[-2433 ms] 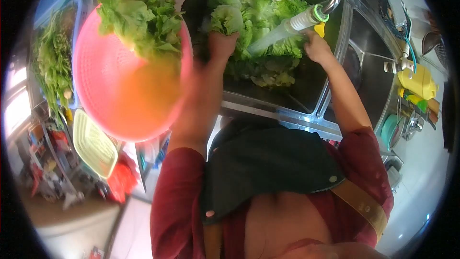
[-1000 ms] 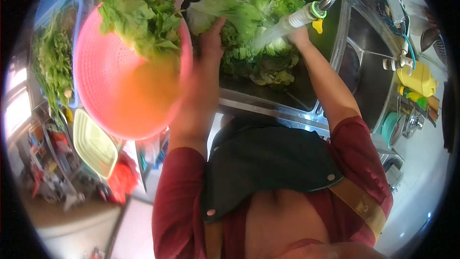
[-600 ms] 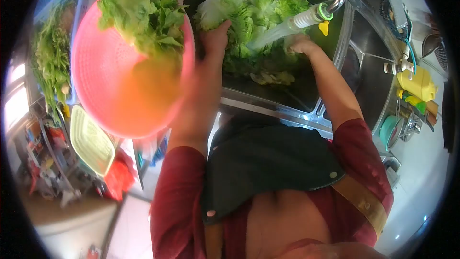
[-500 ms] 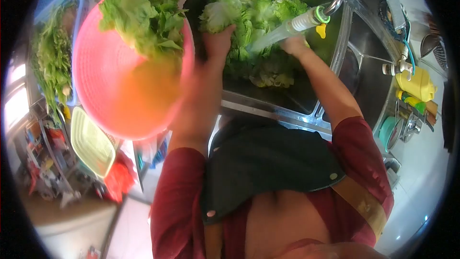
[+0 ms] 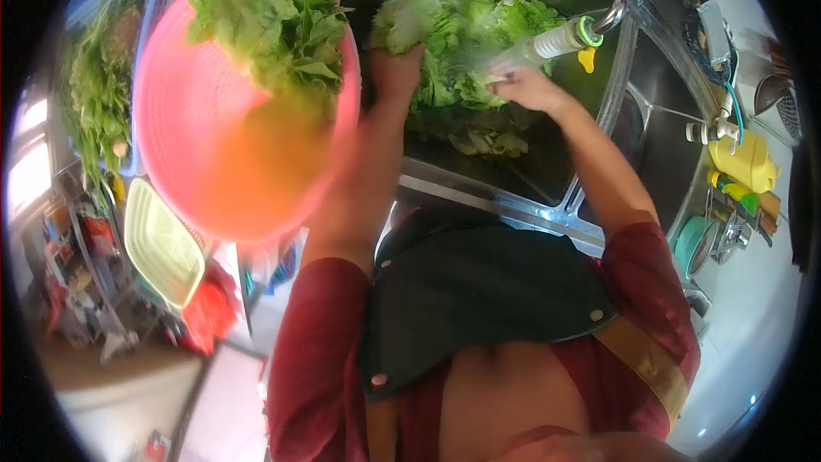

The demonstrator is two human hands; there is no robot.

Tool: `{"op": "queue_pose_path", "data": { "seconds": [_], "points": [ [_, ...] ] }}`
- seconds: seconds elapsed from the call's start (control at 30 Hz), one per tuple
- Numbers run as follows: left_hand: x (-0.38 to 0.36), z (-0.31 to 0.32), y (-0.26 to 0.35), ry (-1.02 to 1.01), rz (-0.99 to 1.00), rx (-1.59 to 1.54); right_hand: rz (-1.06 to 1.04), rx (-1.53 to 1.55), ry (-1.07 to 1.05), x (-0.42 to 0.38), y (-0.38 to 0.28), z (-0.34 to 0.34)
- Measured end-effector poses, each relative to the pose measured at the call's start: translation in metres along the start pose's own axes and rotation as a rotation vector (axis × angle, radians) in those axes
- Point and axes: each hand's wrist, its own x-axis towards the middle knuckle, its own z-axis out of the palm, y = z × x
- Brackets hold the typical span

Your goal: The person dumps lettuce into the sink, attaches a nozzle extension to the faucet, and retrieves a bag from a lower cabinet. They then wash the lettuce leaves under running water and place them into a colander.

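Green lettuce leaves [image 5: 462, 26] lie in water in the metal sink [image 5: 540, 154]. My left hand [image 5: 399, 68] is at the left side of the leaves, against a pale leaf, its fingers mostly hidden. My right hand [image 5: 528, 88] is over the leaves, just below the tap hose [image 5: 556, 41], with fingers pressed together; what they hold, if anything, is too small to make out. Water runs from the hose onto the leaves beside my right hand. Left of the sink stands a pink basket [image 5: 184, 120] with more lettuce [image 5: 274, 21] at its upper right side.
An orange blur [image 5: 278, 150] covers part of the pink basket. Leafy greens [image 5: 98, 85] fill a blue basket [image 5: 147, 60] at the far left, above a pale yellow basket [image 5: 162, 244]. A second sink basin [image 5: 671, 137] and a yellow jug [image 5: 742, 161] are on the right.
My right hand has come up out of the leaves and its fingers now show. My left hand stays at the left of the leaves. The whole view has shifted slightly.
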Motion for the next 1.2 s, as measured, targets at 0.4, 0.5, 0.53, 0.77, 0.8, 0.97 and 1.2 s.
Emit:
{"op": "queue_pose_path", "data": {
  "seconds": [0.4, 0.5, 0.53, 0.77, 0.8, 0.97, 1.2],
  "points": [
    [-0.017, 0.002, 0.044, -0.796, -0.974, -0.751, -0.076, -0.027, 0.427, 0.038, -0.034, -0.018],
    [-0.029, 0.003, 0.045, -0.761, -0.526, -0.470, -0.109, 0.087, 0.656, 0.041, -0.028, -0.007],
    [-0.030, 0.007, 0.040, -0.763, -0.478, -0.493, -0.180, 0.052, 0.824, 0.043, -0.020, -0.003],
    [-0.017, 0.026, 0.030, -0.685, -0.391, -0.524, 0.106, 1.012, 0.349, -0.009, -0.007, 0.028],
    [-0.013, 0.032, 0.026, -0.670, -0.380, -0.473, 0.056, 1.007, 0.376, -0.014, -0.015, 0.028],
    [-0.058, 0.042, 0.110, -0.550, -0.657, -0.707, 0.131, 1.398, 0.705, 0.028, 0.042, 0.006],
    [-0.049, 0.070, 0.036, -0.662, -0.754, -0.450, -0.031, 1.348, 0.574, -0.025, 0.025, -0.067]
  ]
}}
